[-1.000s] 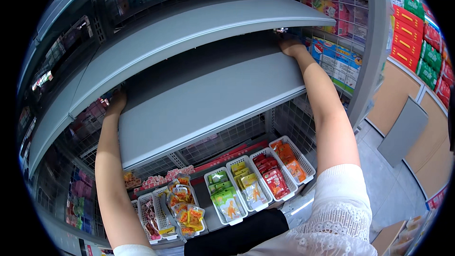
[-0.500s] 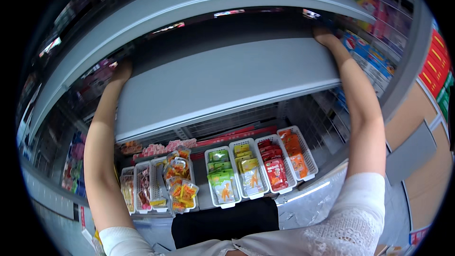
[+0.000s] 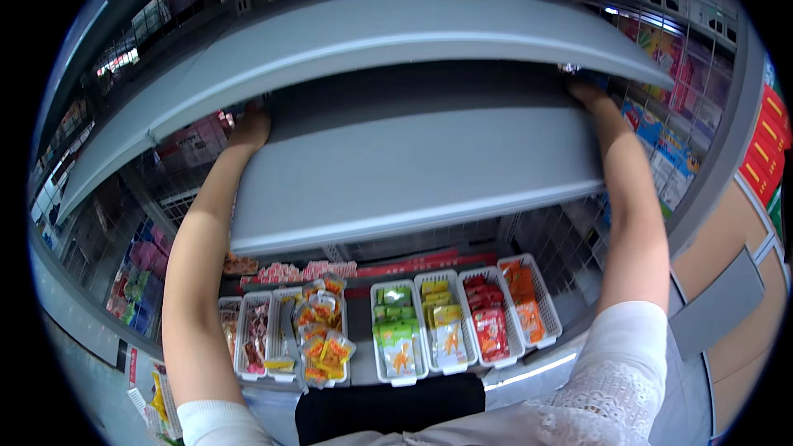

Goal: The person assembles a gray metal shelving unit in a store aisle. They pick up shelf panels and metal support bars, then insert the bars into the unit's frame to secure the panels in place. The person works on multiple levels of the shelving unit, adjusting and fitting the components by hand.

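Observation:
A wide grey shelf board [image 3: 429, 165] spans the rack in front of me, below a higher grey shelf [image 3: 396, 21]. My left hand [image 3: 252, 128] is at the board's left side, toward its back, closed around the edge. At the far right side my right hand [image 3: 589, 95] grips the opposite edge. Shadow and the board hide most of the fingers of both hands. Both forearms reach up along the board's two ends. The board's top carries nothing that I can see.
Below the board stand white baskets of snack packets: green [image 3: 398, 334], yellow [image 3: 446, 326], red [image 3: 489, 318] and orange [image 3: 529, 301]. More baskets [image 3: 256, 334] sit at the left. Wire mesh [image 3: 578, 239] and a grey upright [image 3: 714, 149] bound the bay.
The whole view has shifted, so the shelves, baskets and my hands appear lower and a little further right. Both hands remain at the board's two sides.

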The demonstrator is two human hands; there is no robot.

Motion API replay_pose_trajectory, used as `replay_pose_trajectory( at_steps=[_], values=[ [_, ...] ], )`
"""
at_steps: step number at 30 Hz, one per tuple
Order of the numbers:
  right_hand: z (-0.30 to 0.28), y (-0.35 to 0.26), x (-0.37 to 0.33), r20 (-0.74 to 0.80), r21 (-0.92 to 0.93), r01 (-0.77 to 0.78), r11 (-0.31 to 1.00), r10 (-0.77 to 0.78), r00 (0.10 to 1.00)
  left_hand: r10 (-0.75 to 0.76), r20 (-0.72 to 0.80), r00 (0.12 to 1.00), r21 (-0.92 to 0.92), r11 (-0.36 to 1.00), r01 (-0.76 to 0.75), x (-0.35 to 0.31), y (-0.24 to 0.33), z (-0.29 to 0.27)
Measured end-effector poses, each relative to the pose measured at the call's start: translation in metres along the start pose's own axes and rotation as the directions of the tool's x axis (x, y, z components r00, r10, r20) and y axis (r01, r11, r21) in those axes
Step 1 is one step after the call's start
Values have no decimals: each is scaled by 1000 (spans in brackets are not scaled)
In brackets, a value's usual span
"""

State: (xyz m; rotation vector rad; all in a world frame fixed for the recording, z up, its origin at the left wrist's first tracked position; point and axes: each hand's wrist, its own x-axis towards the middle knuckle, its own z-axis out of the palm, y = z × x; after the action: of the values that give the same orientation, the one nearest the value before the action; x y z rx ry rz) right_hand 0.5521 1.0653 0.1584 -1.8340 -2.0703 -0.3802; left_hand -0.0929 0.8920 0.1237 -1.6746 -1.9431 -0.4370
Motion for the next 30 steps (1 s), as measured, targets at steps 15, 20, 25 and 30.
replay_pose_trajectory(
  at_steps=[15,20,25,30],
  values=[
    [33,3,8,-428,-167,102,981,-166,888,-124,275,953,77,991,106,3,44,-30],
    [-68,-93,-77,-155,-61,226,972,-232,960,-17,5,1000,28,999,16,-38,105,-87],
    [-22,-81,-75,-65,93,101,991,-95,993,31,220,975,-135,991,-1,-46,95,-98],
    [-76,-104,-80,110,82,142,986,-151,982,113,233,966,-173,982,-73,-42,101,-124]
  ],
)
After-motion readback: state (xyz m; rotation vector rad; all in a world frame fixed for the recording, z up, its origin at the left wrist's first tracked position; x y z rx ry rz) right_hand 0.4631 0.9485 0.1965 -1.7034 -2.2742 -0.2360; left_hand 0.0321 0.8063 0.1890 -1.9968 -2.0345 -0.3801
